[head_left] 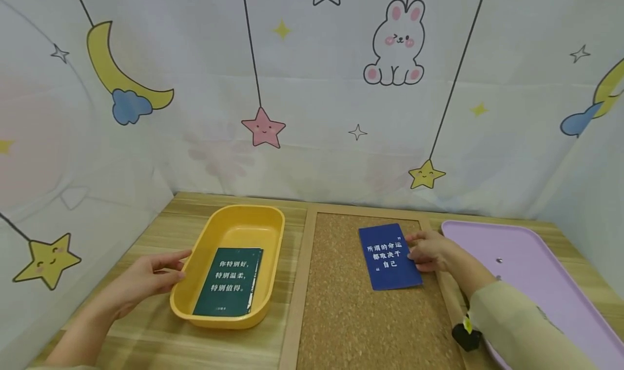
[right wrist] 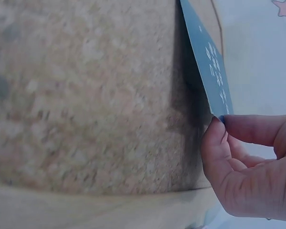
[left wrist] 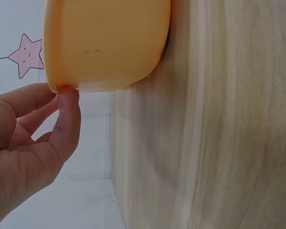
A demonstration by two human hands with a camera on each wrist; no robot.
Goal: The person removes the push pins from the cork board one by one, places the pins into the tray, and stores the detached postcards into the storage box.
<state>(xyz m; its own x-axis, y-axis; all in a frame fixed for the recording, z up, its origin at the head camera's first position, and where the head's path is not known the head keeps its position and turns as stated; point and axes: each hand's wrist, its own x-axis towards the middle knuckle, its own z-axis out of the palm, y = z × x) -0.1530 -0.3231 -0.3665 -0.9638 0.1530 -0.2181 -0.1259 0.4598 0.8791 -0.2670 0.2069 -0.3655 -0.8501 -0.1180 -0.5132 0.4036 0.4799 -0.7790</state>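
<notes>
My left hand (head_left: pixel 146 280) pinches the left rim of a yellow plastic bin (head_left: pixel 277 261) between thumb and fingertips; the left wrist view shows the grip at the rim of the bin (left wrist: pixel 109 43) close up. Inside the bin lies a dark green card (head_left: pixel 229 283) with white Chinese writing. Over the cork board (head_left: pixel 361 326), my right hand (head_left: pixel 431 253) holds a dark blue card (head_left: pixel 390 259) by its right edge. In the right wrist view, thumb and finger pinch a corner of that card (right wrist: pixel 209 64), which stands tilted with its near side off the cork.
A lilac tray (head_left: pixel 531 283) with a few small shiny bits stands right of the board, partly behind the right sleeve (head_left: pixel 521 316). A small black object (head_left: pixel 466 337) sits by the sleeve. Behind the wooden table (head_left: pixel 161 234) hangs a printed cloth (head_left: pixel 312 88).
</notes>
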